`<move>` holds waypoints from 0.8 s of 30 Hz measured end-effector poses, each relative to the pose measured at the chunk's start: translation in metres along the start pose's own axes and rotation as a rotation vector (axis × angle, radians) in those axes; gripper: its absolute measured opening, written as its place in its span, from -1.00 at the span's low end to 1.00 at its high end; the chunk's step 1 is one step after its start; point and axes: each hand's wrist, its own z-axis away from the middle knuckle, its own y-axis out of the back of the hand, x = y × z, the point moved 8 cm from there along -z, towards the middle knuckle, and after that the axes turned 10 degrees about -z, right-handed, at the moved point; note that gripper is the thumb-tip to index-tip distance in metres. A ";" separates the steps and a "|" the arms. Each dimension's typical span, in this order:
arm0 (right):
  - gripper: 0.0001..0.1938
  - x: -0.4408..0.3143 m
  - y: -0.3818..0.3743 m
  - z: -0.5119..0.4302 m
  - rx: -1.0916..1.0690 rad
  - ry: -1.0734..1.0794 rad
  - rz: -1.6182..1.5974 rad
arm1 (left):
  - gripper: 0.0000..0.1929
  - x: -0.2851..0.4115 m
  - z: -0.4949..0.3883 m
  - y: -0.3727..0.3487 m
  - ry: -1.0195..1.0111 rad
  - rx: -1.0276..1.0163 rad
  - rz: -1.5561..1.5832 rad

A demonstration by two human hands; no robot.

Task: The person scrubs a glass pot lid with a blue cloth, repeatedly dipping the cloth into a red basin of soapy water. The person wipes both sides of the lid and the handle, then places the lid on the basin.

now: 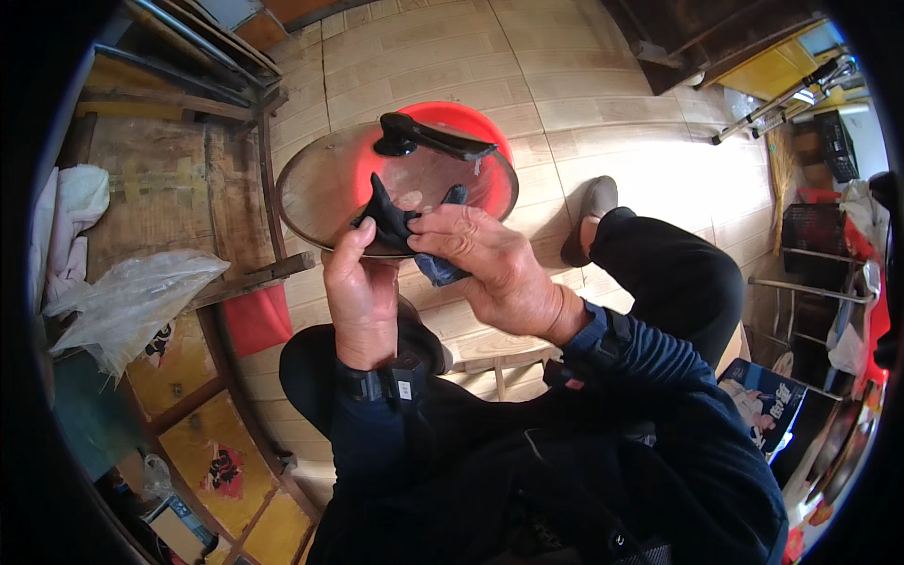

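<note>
A round glass pot lid with a dark rim and a raised black handle is held over a red basin. At the near rim, my left hand grips the lid, thumb above and fingers below. Its thumb also touches a dark cloth, bunched to a point. My right hand pinches this cloth against the lid's near edge. Blue folds of cloth hang beneath the right fingers. The cloth hides part of the rim.
A wooden bench stands at the left, with a clear plastic bag on its near end. Yellow cabinet panels lie below. Tiled floor spreads ahead. On the right are a metal rack and a printed box.
</note>
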 end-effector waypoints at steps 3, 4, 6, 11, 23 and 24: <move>-0.57 0.034 0.027 0.003 0.177 -0.143 -0.211 | -0.62 0.005 0.003 -0.003 -0.016 -0.013 -0.047; -0.66 0.052 0.040 0.003 0.209 -0.229 -0.215 | -0.57 0.007 0.004 -0.005 -0.039 -0.042 -0.023; -0.78 0.096 0.061 0.011 0.341 -0.563 -0.305 | -0.53 0.011 0.006 -0.010 -0.066 -0.124 -0.108; -0.68 0.055 0.055 0.005 0.362 -0.294 -0.027 | -0.44 0.005 0.002 -0.005 -0.035 -0.098 -0.151; -0.70 0.049 0.052 -0.025 0.144 -0.334 0.023 | -0.46 0.001 0.002 -0.006 -0.080 -0.135 -0.155; -0.70 0.048 0.045 -0.021 0.142 -0.367 0.025 | -0.61 0.000 0.001 -0.003 -0.078 -0.098 -0.023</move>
